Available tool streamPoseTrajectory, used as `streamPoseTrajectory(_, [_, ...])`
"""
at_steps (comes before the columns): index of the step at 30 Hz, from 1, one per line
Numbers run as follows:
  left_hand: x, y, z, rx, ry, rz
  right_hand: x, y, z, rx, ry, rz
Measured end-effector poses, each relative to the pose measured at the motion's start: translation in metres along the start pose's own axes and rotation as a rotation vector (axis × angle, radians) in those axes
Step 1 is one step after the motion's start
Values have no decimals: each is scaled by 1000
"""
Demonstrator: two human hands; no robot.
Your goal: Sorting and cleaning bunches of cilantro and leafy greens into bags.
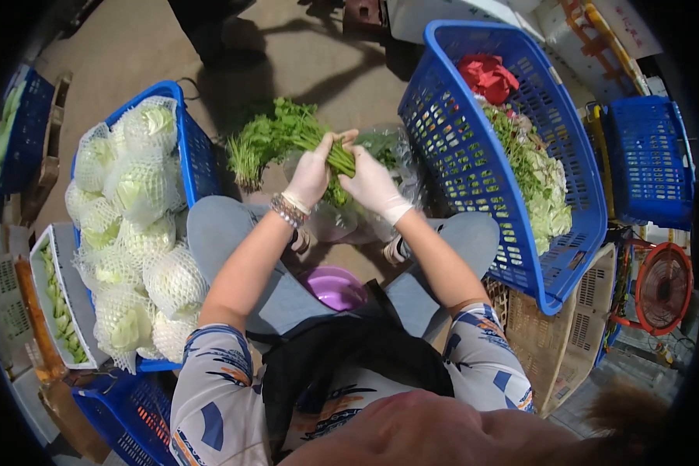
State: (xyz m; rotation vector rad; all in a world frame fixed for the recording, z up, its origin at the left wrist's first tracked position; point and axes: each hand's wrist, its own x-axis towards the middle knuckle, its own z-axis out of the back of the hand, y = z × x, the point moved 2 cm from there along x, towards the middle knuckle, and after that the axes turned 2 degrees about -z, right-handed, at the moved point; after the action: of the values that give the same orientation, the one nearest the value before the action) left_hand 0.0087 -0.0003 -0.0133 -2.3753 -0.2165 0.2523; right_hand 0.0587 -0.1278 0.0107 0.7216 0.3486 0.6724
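Between my knees, both hands wear thin white gloves and come together around a bunch of leafy greens (341, 159). My left hand (311, 175) is closed on its stems from the left. From the other side, my right hand (371, 185) grips the stems too, its fingers partly hidden. More loose greens (279, 132) with frilly leaves lie just beyond my left hand, and a cluster of thin stems (246, 159) sits at their left end. A clear plastic bag (412, 167) with greens inside lies under and beside my hands.
At left stands a blue crate (198, 147) of net-wrapped cabbages (140, 190). A tall blue basket (485, 171) at right holds leaf scraps and a red crumpled thing (487, 78). A purple basin (335, 288) is below my hands. Farther right are another blue basket (651, 159) and a red fan (664, 288).
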Motion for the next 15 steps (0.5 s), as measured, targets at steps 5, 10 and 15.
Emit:
streamPoseTrajectory(5, [2,-1,16,354,21,-68,17,-6,-14,240,-4,-15])
streamPoseTrajectory(10, [-6,-1,10,900,103,-26,37,-9,43,1402,114,-304])
streamPoseTrajectory(15, [-18,37,26,1445,482,368,33,-19,64,1706,223,-224])
